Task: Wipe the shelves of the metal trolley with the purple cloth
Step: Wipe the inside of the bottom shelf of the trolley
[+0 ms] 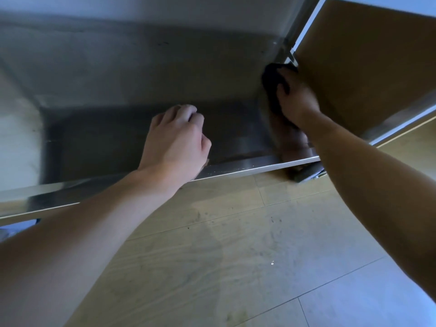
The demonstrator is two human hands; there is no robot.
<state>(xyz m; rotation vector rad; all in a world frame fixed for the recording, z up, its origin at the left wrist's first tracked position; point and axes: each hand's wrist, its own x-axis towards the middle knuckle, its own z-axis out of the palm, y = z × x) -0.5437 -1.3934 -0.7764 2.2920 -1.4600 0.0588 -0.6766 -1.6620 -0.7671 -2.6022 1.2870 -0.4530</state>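
The metal trolley's low shelf [113, 138] fills the upper half of the head view, dark and in shadow. My right hand [297, 97] grips the dark purple cloth [271, 88] and holds it against the shelf's right end, near the corner post [291, 56]. My left hand [177, 140] rests on the shelf just behind its front rim [236, 169], with the fingers loosely curled and nothing in them. Part of the cloth is hidden under my right hand.
A brown panel [363, 62] stands close against the trolley's right side. A trolley caster [306, 174] shows under the right front corner. Pale wooden floor [236, 256] spreads below the shelf rim. A white wall or surface lies at the far left.
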